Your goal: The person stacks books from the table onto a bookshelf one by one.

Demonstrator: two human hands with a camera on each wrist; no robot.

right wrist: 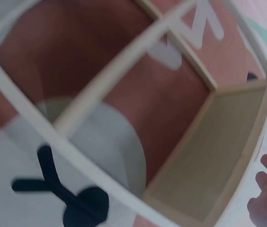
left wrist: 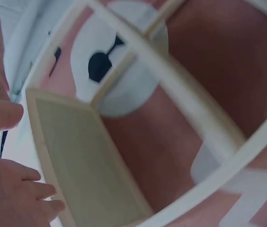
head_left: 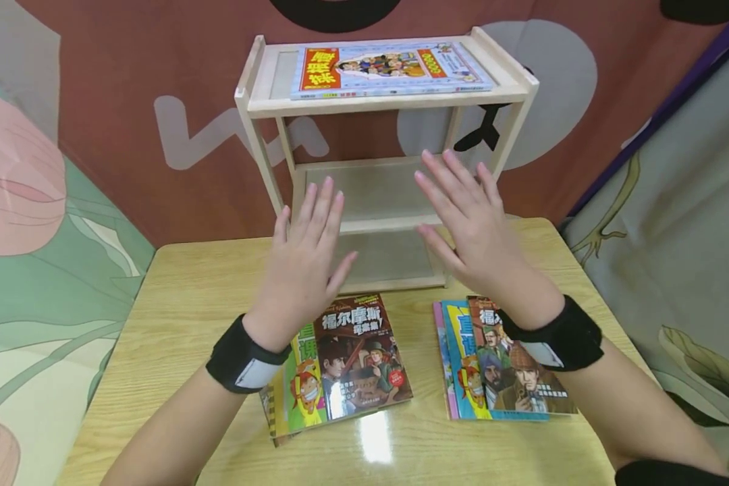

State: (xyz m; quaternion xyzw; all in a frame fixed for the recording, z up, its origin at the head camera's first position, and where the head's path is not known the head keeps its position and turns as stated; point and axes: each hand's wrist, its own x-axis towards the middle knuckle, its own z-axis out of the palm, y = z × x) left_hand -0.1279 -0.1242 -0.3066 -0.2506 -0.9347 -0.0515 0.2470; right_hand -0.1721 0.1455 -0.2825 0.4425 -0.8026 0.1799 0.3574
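Note:
Both hands hover over the table with straight fingers, holding nothing. In the head view my left hand (head_left: 304, 270) is in front of the left part of a pale wooden shelf (head_left: 395, 104), above a fanned stack of books topped by a brown comic book (head_left: 364, 358). My right hand (head_left: 476, 233) is raised before the shelf's right side, with its wrist over a second stack, topped by another brown comic book (head_left: 516, 371). A light-blue book (head_left: 395, 67) lies flat on the shelf's top board. The wrist views show the shelf's frame beside the fingers.
The shelf stands at the back of a yellow wooden table (head_left: 188, 304). Behind it hangs a reddish-brown printed curtain (head_left: 176, 54). Printed cloths flank the table on the left (head_left: 36, 304) and right (head_left: 674, 223).

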